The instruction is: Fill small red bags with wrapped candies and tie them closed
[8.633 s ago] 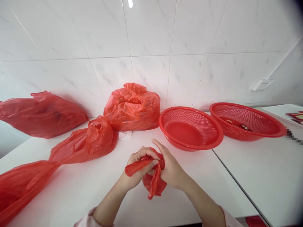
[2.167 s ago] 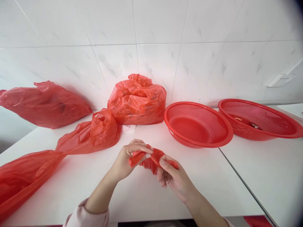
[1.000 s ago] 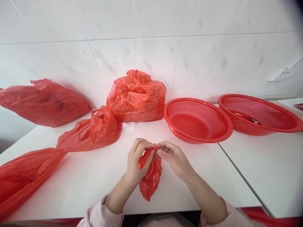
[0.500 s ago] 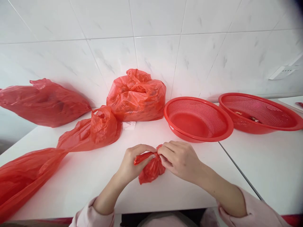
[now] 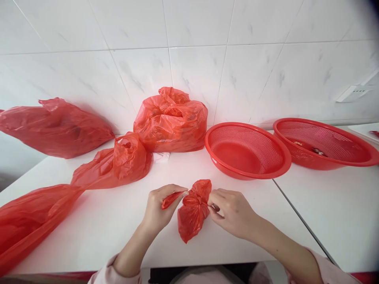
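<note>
The left hand (image 5: pixel 162 205) pinches a twisted end of a small red bag (image 5: pixel 193 221) between thumb and fingers, while the right hand (image 5: pixel 227 211) grips its gathered middle from the other side. The bag is between the 2 hands, over the front part of the white desk (image 5: pixel 100 228), though whether it touches the top I cannot tell. Behind it, near the tiled wall (image 5: pixel 195 63), a bulky red bag (image 5: pixel 171 130) sits just beside a red basket (image 5: pixel 247 173).
</note>
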`<state>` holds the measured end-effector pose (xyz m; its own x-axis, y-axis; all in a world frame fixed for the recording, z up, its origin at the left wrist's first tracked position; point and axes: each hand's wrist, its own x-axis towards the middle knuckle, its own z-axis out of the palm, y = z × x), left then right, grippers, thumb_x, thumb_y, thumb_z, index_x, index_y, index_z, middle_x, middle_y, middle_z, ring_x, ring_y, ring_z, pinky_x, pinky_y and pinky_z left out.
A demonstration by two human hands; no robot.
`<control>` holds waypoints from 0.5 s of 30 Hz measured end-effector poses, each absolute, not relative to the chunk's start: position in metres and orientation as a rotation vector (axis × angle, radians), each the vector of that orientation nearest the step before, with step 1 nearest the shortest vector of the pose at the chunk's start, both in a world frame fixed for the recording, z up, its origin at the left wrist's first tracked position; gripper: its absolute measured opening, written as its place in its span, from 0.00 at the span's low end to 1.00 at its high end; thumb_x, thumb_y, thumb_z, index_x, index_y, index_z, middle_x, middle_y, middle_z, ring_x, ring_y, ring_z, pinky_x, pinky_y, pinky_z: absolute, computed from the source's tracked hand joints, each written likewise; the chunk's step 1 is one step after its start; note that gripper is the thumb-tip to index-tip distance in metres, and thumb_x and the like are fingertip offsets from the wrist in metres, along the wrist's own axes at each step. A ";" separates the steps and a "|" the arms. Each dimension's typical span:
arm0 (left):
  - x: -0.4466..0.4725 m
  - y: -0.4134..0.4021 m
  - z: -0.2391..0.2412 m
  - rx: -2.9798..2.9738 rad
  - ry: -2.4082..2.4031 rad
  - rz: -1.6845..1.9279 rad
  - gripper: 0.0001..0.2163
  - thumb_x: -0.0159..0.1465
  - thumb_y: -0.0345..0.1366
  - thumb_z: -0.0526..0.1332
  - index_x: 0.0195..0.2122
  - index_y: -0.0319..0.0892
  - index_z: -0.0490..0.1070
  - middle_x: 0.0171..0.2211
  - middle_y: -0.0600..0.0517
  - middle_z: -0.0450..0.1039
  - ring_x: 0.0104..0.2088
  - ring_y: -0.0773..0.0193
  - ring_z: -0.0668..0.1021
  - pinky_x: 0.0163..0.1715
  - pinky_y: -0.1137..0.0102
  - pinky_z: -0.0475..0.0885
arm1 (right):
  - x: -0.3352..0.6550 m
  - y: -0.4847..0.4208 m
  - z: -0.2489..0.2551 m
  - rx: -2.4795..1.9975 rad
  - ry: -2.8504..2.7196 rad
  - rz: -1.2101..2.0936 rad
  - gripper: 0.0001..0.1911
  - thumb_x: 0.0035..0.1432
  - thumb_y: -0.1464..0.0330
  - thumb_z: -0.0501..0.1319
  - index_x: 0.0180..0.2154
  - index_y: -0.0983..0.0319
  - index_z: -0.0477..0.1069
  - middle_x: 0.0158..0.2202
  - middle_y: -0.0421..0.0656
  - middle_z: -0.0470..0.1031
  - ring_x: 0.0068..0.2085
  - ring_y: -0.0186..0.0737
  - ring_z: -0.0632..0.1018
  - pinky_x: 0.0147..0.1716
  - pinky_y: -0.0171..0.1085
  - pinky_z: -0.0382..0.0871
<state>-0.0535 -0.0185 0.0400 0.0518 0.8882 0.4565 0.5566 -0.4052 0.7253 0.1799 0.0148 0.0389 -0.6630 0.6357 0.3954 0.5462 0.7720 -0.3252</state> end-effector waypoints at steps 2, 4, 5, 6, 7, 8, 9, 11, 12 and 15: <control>-0.048 -0.020 0.048 1.930 1.465 1.283 0.04 0.63 0.35 0.63 0.36 0.43 0.78 0.33 0.52 0.81 0.32 0.63 0.81 0.33 0.71 0.74 | 0.181 0.016 0.044 -0.906 -2.392 0.429 0.05 0.55 0.75 0.58 0.34 0.60 0.67 0.33 0.41 0.74 0.35 0.38 0.73 0.33 0.37 0.64; -0.042 -0.018 0.057 1.958 1.431 1.244 0.04 0.62 0.35 0.65 0.36 0.44 0.79 0.33 0.52 0.80 0.33 0.63 0.81 0.35 0.71 0.74 | 0.177 0.018 0.047 -0.856 -2.301 0.584 0.16 0.57 0.68 0.64 0.47 0.59 0.67 0.48 0.46 0.73 0.48 0.44 0.73 0.45 0.42 0.67; -0.039 -0.017 0.061 1.974 1.399 1.222 0.03 0.62 0.34 0.65 0.36 0.45 0.79 0.33 0.52 0.80 0.34 0.63 0.80 0.35 0.71 0.74 | 0.172 0.019 0.047 -0.807 -2.264 0.653 0.23 0.56 0.64 0.65 0.53 0.58 0.64 0.54 0.48 0.70 0.53 0.46 0.71 0.50 0.44 0.65; -0.036 -0.015 0.064 1.975 1.368 1.209 0.03 0.62 0.33 0.65 0.35 0.45 0.79 0.33 0.52 0.80 0.33 0.64 0.80 0.34 0.71 0.74 | 0.166 0.019 0.045 -0.751 -2.233 0.718 0.26 0.57 0.62 0.65 0.55 0.57 0.62 0.56 0.49 0.69 0.55 0.47 0.70 0.52 0.44 0.64; -0.034 -0.014 0.067 1.965 1.344 1.209 0.03 0.62 0.32 0.65 0.34 0.45 0.79 0.32 0.53 0.80 0.32 0.64 0.80 0.34 0.72 0.74 | 0.159 0.019 0.042 -0.708 -2.204 0.777 0.22 0.60 0.61 0.63 0.54 0.57 0.64 0.55 0.48 0.70 0.54 0.46 0.71 0.51 0.44 0.65; -0.031 -0.014 0.068 1.950 1.334 1.224 0.04 0.62 0.31 0.64 0.34 0.45 0.79 0.31 0.53 0.79 0.31 0.65 0.80 0.33 0.72 0.73 | 0.152 0.018 0.037 -0.688 -2.177 0.824 0.14 0.63 0.61 0.60 0.50 0.58 0.67 0.49 0.47 0.74 0.49 0.44 0.73 0.48 0.42 0.66; -0.030 -0.014 0.069 1.938 1.333 1.250 0.05 0.62 0.29 0.63 0.33 0.44 0.79 0.30 0.53 0.79 0.31 0.65 0.79 0.32 0.72 0.73 | 0.145 0.018 0.033 -0.693 -2.152 0.855 0.08 0.66 0.63 0.56 0.43 0.58 0.69 0.41 0.45 0.76 0.43 0.41 0.75 0.43 0.40 0.67; -0.029 -0.016 0.071 1.924 1.351 1.320 0.07 0.61 0.26 0.63 0.32 0.44 0.78 0.29 0.54 0.78 0.31 0.65 0.79 0.32 0.72 0.73 | 0.133 0.016 0.024 -0.756 -2.119 0.855 0.13 0.68 0.64 0.51 0.31 0.59 0.66 0.29 0.41 0.72 0.31 0.37 0.72 0.33 0.38 0.64; -0.030 -0.018 0.073 1.917 1.366 1.370 0.07 0.61 0.26 0.63 0.32 0.44 0.78 0.29 0.54 0.78 0.30 0.65 0.79 0.31 0.72 0.72 | 0.129 0.015 0.020 -0.792 -2.119 0.828 0.15 0.69 0.64 0.50 0.29 0.59 0.63 0.26 0.40 0.69 0.28 0.36 0.69 0.31 0.37 0.63; -0.032 -0.025 0.081 1.943 1.418 1.515 0.08 0.60 0.25 0.63 0.32 0.45 0.78 0.28 0.56 0.77 0.29 0.68 0.77 0.30 0.73 0.71 | 0.123 0.013 0.012 -0.824 -2.151 0.763 0.16 0.69 0.63 0.48 0.27 0.59 0.60 0.25 0.40 0.68 0.27 0.36 0.68 0.31 0.37 0.61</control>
